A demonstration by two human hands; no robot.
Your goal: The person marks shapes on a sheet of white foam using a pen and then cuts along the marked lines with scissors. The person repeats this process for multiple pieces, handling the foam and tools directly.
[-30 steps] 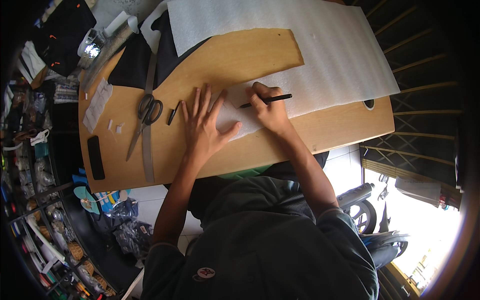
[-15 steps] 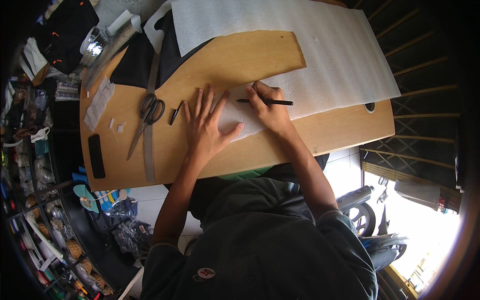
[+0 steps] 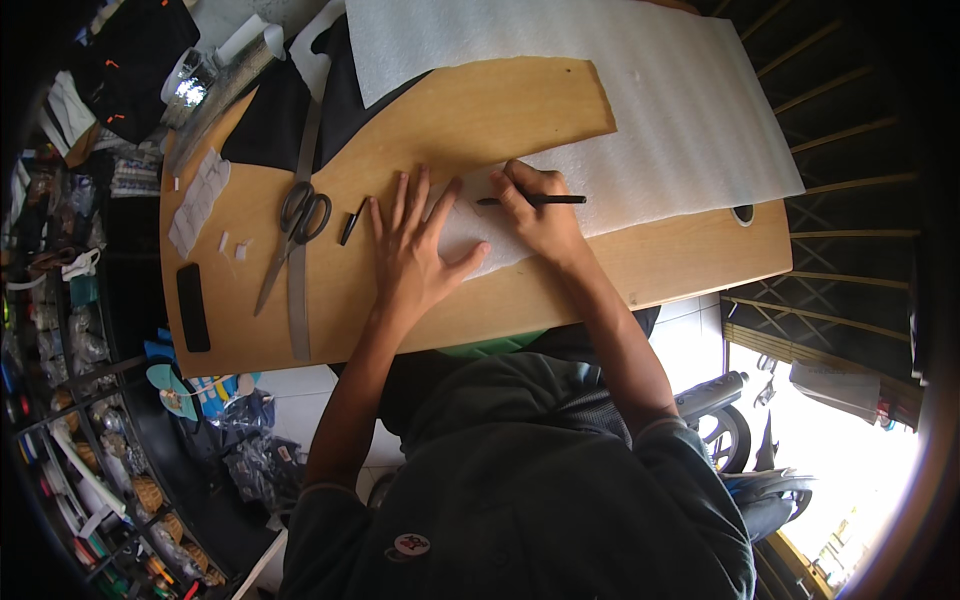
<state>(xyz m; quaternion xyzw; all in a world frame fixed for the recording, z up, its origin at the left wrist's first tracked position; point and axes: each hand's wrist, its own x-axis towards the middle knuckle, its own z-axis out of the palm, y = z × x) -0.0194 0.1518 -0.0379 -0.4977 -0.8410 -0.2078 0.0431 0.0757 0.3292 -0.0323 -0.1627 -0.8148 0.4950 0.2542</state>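
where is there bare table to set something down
Bare tabletop shows between the black fabric and white foam sheet, and along the front edge right of the right forearm. It's crowded left of the left hand: pen cap, scissors, grey strip, scraps.

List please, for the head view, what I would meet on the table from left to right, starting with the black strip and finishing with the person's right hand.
Black strip, white bits, scissors, pen cap, left hand, right hand.

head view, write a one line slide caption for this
Left hand spread over the end of a white foam sheet, right hand holding a black pen.
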